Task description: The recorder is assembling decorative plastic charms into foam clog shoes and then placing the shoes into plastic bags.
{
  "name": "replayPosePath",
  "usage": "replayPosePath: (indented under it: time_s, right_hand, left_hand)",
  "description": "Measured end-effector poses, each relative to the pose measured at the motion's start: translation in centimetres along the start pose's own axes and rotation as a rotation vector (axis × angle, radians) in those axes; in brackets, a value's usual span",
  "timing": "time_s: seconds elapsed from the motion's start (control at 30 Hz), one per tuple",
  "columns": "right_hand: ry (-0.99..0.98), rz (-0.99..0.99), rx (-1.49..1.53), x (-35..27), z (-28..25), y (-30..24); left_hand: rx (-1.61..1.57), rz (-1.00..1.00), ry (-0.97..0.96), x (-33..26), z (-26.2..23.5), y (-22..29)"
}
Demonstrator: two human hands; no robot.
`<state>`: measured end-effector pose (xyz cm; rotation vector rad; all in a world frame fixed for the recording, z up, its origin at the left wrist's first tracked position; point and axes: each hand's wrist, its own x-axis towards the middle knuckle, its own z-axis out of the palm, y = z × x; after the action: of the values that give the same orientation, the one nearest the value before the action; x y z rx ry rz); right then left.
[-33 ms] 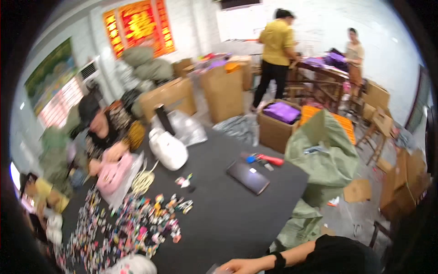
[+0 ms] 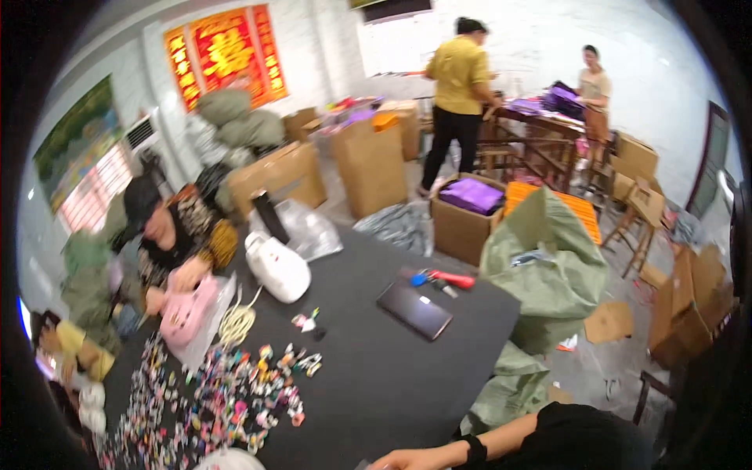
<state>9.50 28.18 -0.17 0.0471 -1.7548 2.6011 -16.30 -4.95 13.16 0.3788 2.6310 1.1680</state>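
White and rounded, one item (image 2: 231,460) shows at seven o'clock, left of the right hand (image 2: 407,459) at six, whose grip I cannot tell; left hand unseen. Small colourful pieces (image 2: 239,407) toward eight lie loose on the dark table (image 2: 376,376), perhaps so each shows.

Right hand (image 2: 409,459) cropped; grip hard to tell.

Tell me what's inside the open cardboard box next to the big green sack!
Something purple and soft-looking lies at the top of the cardboard box. Anything underneath is covered, so I can't tell.
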Motion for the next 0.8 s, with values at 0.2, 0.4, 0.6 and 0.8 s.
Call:
replayPosePath:
  time_s: [0.2,0.4,0.6,0.8]
  right_hand:
    - [0.038,-0.054,0.100,-1.2,-0.9,-0.3]
    - [0.011,-0.042,0.109,-0.8,-1.7,0.8]
    - [-0.036,-0.051,0.096,-0.9,-0.9,0.4]
    - [-0.020,-0.044,0.120,-1.5,-1.3,0.8]
  left_hand:
    - [-0.274,-0.220,0.009,2.5,0.4,-0.4]
    - [-0.297,-0.199,-0.045,2.5,0.9,0.2]
    - [-0.339,-0.191,-0.110,2.5,1.3,0.4]
    - [-0.372,-0.187,-0.182,2.2,1.9,0.4]
